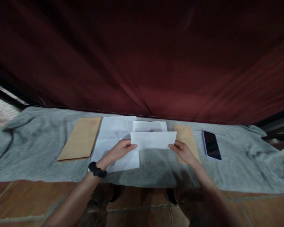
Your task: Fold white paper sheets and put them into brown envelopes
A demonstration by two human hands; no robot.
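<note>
A folded white sheet of paper (pixel 153 140) is held level above the cloth, one end in each hand. My left hand (pixel 122 149) pinches its left end, with the thumb on top; a black wristband (pixel 97 169) circles that wrist. My right hand (pixel 182 151) grips the right end the same way. Behind the held paper lies another white paper (pixel 149 126), partly hidden by it. Under and beside my left hand are creased white sheets (pixel 115 129). Below my right hand rests a small brown envelope (pixel 186 135), partly covered by the hand.
A larger brown envelope (pixel 81 138) lies at the left, beside the white sheets. To the right is a dark-screened phone (pixel 212 145) in a lilac case. Grey cloth (pixel 241 157) covers the surface. A dark red curtain (pixel 142 63) hangs behind; floor tiles (pixel 28 201) show in front.
</note>
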